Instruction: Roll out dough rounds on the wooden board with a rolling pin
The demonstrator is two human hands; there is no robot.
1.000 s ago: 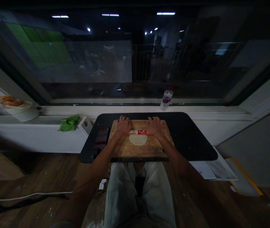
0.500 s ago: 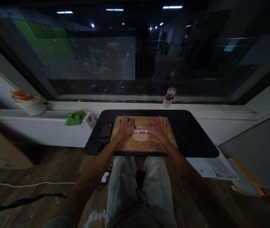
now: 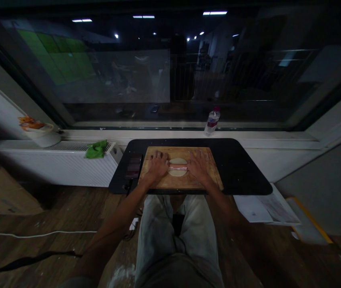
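Observation:
A short rolling pin (image 3: 178, 167) with a red and white printed label lies crosswise on a round, flat sheet of pale dough (image 3: 177, 161). The dough rests on a wooden board (image 3: 170, 184). My left hand (image 3: 157, 163) lies over the pin's left end, palm down, its fingers apart and pointing away from me. Over the right end is my right hand (image 3: 198, 163), flat with fingers spread toward the board's far edge. Both palms hide the ends of the pin.
The board sits on a black tabletop (image 3: 242, 172), with a dark phone (image 3: 133, 166) to its left. A water bottle (image 3: 212, 121) stands on the windowsill behind. A green cloth (image 3: 96, 149) lies on the radiator (image 3: 83, 170), near a white pot (image 3: 46, 136).
The pin has rolled slightly toward me under my palms, and its label has turned, showing less red. Both hands have moved a little with it. The view has shifted slightly.

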